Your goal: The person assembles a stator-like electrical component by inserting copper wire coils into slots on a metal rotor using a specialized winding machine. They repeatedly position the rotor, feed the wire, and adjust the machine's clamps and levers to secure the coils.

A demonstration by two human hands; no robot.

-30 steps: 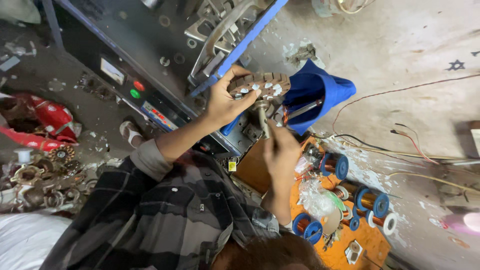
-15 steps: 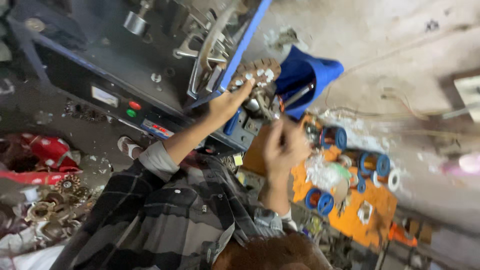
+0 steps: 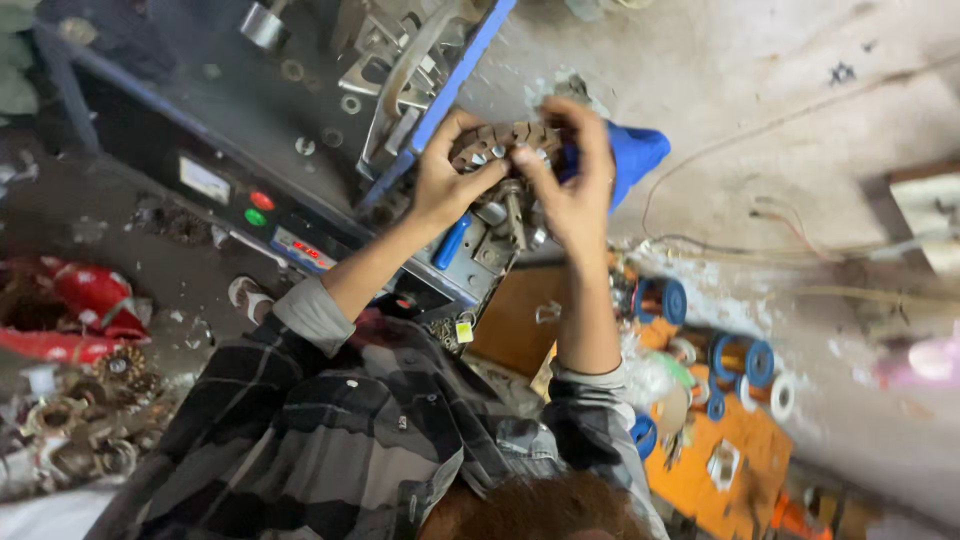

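Both my hands are raised in front of a machine and grip a round, slotted metal motor core (image 3: 503, 142) with a short shaft hanging below it. My left hand (image 3: 440, 182) holds the core's left side, fingers curled over its rim. The core's right side is covered by my right hand (image 3: 577, 185), thumb and fingers pinching the rim. My plaid sleeves (image 3: 330, 420) fill the lower part of the view.
Behind the core stands a grey machine with a blue edge (image 3: 455, 75) and a panel with a red and a green button (image 3: 258, 208). A blue bin (image 3: 632, 152) sits to the right. Blue-flanged wire spools (image 3: 740, 360) lie on an orange board. Metal rings (image 3: 70, 430) are heaped at lower left.
My right hand has risen from the shaft below the core to the core's right rim. Both hands now hold the core higher and closer together.
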